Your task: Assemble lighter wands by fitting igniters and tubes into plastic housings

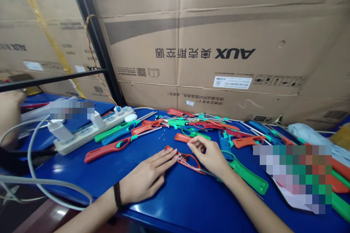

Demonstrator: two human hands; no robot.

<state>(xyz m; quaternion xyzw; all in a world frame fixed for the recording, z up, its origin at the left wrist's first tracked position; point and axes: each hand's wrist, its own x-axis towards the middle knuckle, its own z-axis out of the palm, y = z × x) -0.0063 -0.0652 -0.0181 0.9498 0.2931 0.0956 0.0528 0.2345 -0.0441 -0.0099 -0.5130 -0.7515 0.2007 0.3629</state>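
An opened orange-red long-stem lighter lies on the blue table, showing white wires and small parts inside. My left hand, a dark band on its wrist, holds its handle end down with outstretched fingertips; the thumb is mostly hidden. Just above the lighter's middle, my right hand has thumb and index finger pinched together; whatever is between them is too small to make out. Beyond that hand is an orange handle piece. Several tiny screws are scattered behind my left fingertips. A green lighter casing lies right of my right wrist.
Several red, blue and green lighters spread along the back. A power strip with plugged-in chargers stands at left, with looping white cables. Large cardboard boxes wall the rear. Another person's arm shows far left.
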